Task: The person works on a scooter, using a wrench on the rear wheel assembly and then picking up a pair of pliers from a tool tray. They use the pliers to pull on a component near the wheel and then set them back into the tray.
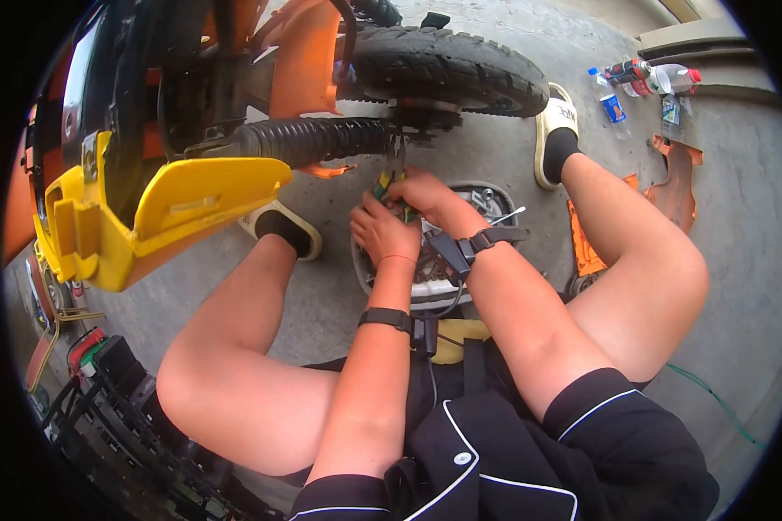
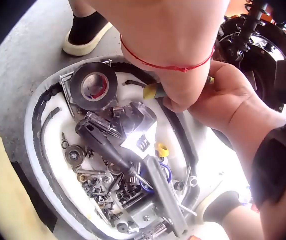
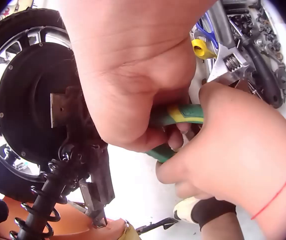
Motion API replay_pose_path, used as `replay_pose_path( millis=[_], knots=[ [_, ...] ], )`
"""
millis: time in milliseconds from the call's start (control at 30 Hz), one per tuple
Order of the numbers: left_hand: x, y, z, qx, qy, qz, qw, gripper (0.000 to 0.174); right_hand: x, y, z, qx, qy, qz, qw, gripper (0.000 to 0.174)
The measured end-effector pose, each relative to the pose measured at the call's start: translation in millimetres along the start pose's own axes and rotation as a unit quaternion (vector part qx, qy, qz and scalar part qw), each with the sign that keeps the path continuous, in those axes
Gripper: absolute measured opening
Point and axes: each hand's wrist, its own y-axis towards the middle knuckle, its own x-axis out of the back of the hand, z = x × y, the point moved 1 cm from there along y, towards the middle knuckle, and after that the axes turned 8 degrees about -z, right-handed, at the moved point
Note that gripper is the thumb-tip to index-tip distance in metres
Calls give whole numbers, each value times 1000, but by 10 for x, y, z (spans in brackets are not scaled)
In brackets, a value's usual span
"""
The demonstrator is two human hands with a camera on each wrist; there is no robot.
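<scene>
Both hands are together at a pair of pliers with green and yellow handles [image 3: 189, 114]. My left hand [image 1: 384, 230], with a red string at its wrist, grips the handles from the left side. Curled around the same handles from the right is my right hand [image 1: 424, 193]. In the head view the metal head of the pliers points away from me, up toward the wheel hub and the end of the black shock absorber [image 1: 313, 141]. Whatever sits between the plier tips is too small to make out. Fingers hide much of the handles in both wrist views.
Below the hands a white tray [image 2: 29, 120] holds an adjustable wrench [image 2: 142, 142], a screwdriver [image 2: 100, 142], black tape [image 2: 75, 90] and loose hardware. A tyre [image 1: 460, 74] and a yellow panel [image 1: 208, 195] stand ahead. Bottles [image 1: 669, 80] and orange panels [image 1: 585, 239] lie at right.
</scene>
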Motion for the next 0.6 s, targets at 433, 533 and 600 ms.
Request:
replay_pose_path(
  millis=[433, 533, 600],
  knots=[
    [-11, 24, -82, 5, -39, 10, 999, 80, 102, 147, -99, 38, -8, 42, 998, 37],
    [-16, 32, -85, 5, -40, 9, 999, 76, 128, 124, -132, 50, 8, 59, 997, 38],
    [-22, 35, -72, 2, -35, 7, 999, 73, 114, 80, -149, 48, 45, 78, 995, 38]
  ],
)
